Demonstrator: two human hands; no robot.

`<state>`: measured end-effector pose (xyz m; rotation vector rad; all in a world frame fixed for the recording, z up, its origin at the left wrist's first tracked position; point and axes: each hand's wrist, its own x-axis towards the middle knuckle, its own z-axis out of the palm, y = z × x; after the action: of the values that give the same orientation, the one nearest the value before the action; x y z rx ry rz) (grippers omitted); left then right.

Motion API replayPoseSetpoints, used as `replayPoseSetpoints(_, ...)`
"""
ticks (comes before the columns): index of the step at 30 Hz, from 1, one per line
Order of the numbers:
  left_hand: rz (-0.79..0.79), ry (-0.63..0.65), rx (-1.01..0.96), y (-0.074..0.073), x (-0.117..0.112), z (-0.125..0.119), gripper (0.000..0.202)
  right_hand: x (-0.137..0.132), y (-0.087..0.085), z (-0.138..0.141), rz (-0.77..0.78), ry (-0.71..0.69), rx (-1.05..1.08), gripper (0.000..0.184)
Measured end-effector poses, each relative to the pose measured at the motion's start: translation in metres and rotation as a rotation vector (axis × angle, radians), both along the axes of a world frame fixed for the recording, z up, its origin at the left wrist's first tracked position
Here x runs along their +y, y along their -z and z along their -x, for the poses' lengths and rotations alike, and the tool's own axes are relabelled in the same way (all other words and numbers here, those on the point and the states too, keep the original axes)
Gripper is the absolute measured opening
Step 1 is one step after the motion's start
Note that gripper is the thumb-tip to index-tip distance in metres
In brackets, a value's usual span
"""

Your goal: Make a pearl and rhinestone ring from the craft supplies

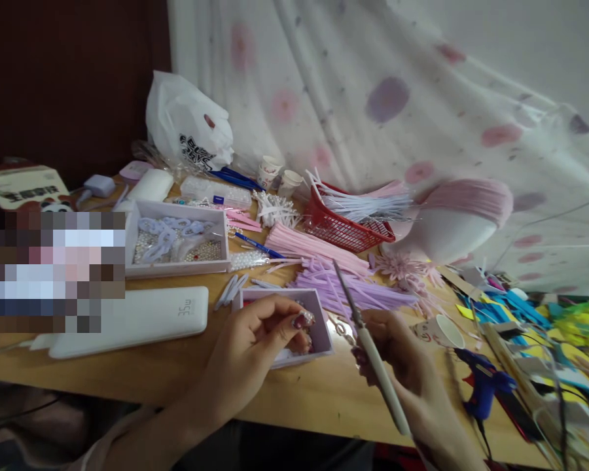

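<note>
My left hand (260, 343) hovers over a small white box (319, 327) on the wooden table (177, 379), thumb and forefinger pinched on a tiny pearl-like piece (308, 317). My right hand (397, 360) is closed round a long tool with a white handle (383, 379) and a thin metal tip pointing up and to the left. A small metal ring piece (343, 330) lies between the two hands. Pink and lilac pipe cleaners (324, 268) lie in bundles just beyond the box.
A white power bank (132, 320) lies at the left. A white tray of beads and chains (177, 239), a red basket (343, 226), a paper cup (439, 330), a blue glue gun (483, 386) and coloured foam sheets (544, 320) crowd the table. A curtain hangs behind.
</note>
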<state>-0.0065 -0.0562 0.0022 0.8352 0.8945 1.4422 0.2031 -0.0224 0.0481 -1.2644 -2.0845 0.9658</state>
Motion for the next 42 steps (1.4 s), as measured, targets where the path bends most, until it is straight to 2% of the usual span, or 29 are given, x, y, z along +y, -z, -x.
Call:
replayPoseSetpoints(6, -0.003, 0.022, -0.074, 0.007, -0.002, -0.002, 0.022, -0.006, 0.014, -0.048, -0.096, 0.230, -0.043, 0.038)
replayPoseSetpoints(11, -0.009, 0.012, -0.129, 0.007, -0.002, -0.006, 0.020, -0.006, 0.039, -0.108, -0.163, 0.368, -0.354, 0.037)
replayPoseSetpoints(13, -0.001, 0.010, -0.142, 0.005, -0.001, -0.009, 0.019, -0.001, 0.049, -0.132, -0.150, 0.322, -0.489, 0.035)
replayPoseSetpoints(16, 0.012, 0.012, -0.115, 0.003, 0.000, -0.013, 0.018, 0.007, 0.059, -0.156, -0.222, 0.284, -0.576, 0.030)
replayPoseSetpoints(20, -0.001, 0.034, 0.006, 0.002, 0.002, -0.014, 0.016, 0.020, 0.060, -0.167, -0.320, 0.196, -0.718, 0.029)
replayPoseSetpoints(24, -0.002, 0.048, 0.080, -0.006, 0.005, -0.011, 0.013, 0.029, 0.058, -0.172, -0.308, 0.157, -0.698, 0.022)
replayPoseSetpoints(26, -0.013, 0.009, 0.072, -0.013, 0.006, -0.009, 0.010, 0.028, 0.057, -0.174, -0.301, 0.165, -0.673, 0.020)
replayPoseSetpoints(31, -0.025, -0.193, 0.053, -0.032, 0.005, 0.002, 0.008, 0.017, 0.045, -0.159, -0.338, 0.240, -0.569, 0.022)
replayPoseSetpoints(34, 0.012, -0.349, 0.046, -0.037, 0.004, 0.013, 0.012, 0.016, 0.031, -0.131, -0.366, 0.213, -0.457, 0.022)
replayPoseSetpoints(37, 0.060, -0.484, -0.008, -0.041, 0.001, 0.025, 0.016, 0.023, 0.015, -0.096, -0.462, 0.203, -0.316, 0.020)
replayPoseSetpoints(39, 0.084, -0.527, -0.035, -0.043, -0.002, 0.031, 0.018, 0.032, 0.003, -0.068, -0.504, 0.103, -0.261, 0.017)
replayPoseSetpoints(42, 0.100, -0.553, -0.059, -0.043, -0.007, 0.037, 0.019, 0.053, -0.012, -0.018, -0.516, -0.118, -0.268, 0.014)
